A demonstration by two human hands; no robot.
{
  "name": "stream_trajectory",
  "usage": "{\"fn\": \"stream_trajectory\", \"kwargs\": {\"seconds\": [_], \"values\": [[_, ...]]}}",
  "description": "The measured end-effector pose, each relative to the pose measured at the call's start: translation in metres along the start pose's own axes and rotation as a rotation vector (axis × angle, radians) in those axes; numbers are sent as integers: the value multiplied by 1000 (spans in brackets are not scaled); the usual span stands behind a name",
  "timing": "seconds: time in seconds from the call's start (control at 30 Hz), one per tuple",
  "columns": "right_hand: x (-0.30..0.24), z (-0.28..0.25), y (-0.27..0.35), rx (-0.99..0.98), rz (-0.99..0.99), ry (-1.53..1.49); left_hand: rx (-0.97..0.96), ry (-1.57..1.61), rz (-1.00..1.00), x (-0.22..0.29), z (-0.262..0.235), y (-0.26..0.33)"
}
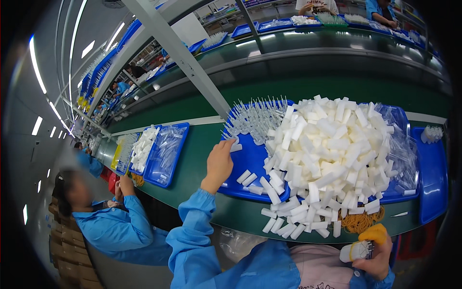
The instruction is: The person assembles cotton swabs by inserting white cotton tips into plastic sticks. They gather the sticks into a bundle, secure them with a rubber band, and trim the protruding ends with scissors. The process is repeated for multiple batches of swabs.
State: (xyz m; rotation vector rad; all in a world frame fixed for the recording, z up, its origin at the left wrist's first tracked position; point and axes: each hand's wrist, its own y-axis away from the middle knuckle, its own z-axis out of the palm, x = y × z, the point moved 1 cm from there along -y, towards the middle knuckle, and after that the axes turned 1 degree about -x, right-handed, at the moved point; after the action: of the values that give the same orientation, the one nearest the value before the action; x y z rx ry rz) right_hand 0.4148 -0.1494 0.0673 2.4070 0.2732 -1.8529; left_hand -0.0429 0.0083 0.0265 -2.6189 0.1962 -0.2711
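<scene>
Head view: white yellow-banded bundle (352, 252) with thin grey tips, held in curled fingers of right hand (378, 256), just off green table (199, 147) near edge. Left hand (220, 164) at blue plastic tray (252, 156), fingertips at white rectangular block (236, 148); can't tell if pinched.

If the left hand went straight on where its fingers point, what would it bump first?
Probably the small white piece by the left hand, unless it's already held; after that, the spiky clear parts in the blue tray. Depth is hard to judge.
</scene>
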Motion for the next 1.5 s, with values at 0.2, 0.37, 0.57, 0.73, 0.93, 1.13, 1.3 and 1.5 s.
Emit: {"fn": "stream_trajectory", "kwargs": {"seconds": [0.2,0.37,0.57,0.73,0.93,1.13,1.3,1.5], "values": [[6,2,6,13,-8,-48,-75,410,-157,0,-5,2],[16,-11,10,163,-5,-48,-39,45,-68,-5,1,-14],[36,-77,23,680,-96,-71,-12,-223,-16,-23,26,-49],[44,-173,9,829,-222,-172,64,-99,-60,-22,0,-33],[77,-260,-66,813,-224,143,318,862,-606,-35,-17,9],[95,-281,-161,623,-87,1090,53,559,-481,-24,-36,41],[117,-282,-188,649,-130,1242,-18,1315,-528,53,-53,37],[84,-264,-158,466,-162,895,-127,2094,-344,75,-53,54]]}}
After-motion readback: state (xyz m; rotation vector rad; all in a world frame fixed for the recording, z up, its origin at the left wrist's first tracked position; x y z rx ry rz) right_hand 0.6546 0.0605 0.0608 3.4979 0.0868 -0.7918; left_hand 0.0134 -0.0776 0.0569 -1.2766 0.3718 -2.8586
